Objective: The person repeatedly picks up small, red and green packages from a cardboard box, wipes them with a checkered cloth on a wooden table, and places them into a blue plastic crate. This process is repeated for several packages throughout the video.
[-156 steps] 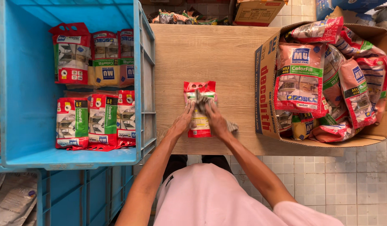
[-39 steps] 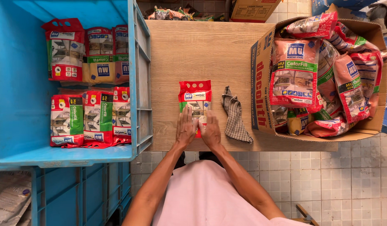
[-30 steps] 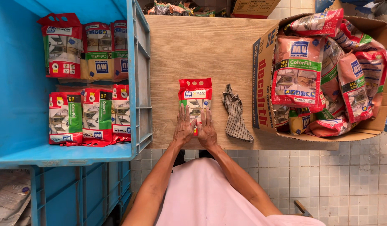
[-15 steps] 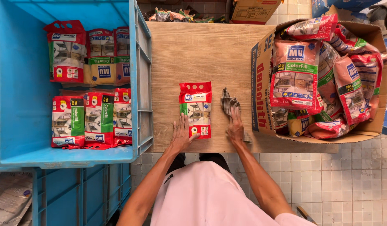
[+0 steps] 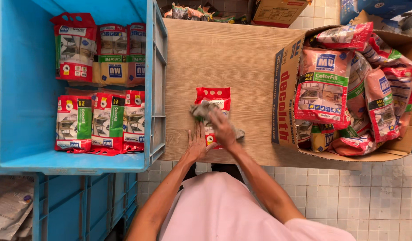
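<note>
Centrally in the head view, a red pouch (image 5: 213, 105) lies flat on the wooden table (image 5: 224, 58). The right hand (image 5: 223, 128) presses a grey rag (image 5: 201, 109) onto it; the left hand (image 5: 197, 143), fingers spread, steadies its lower edge.

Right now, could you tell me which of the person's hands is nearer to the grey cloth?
Right. The right hand presses on the grey cloth; the left hand lies flat below it, at the red packet's lower edge.

A blue crate (image 5: 18, 80) and a cardboard box (image 5: 286, 102) hold packets.
</note>
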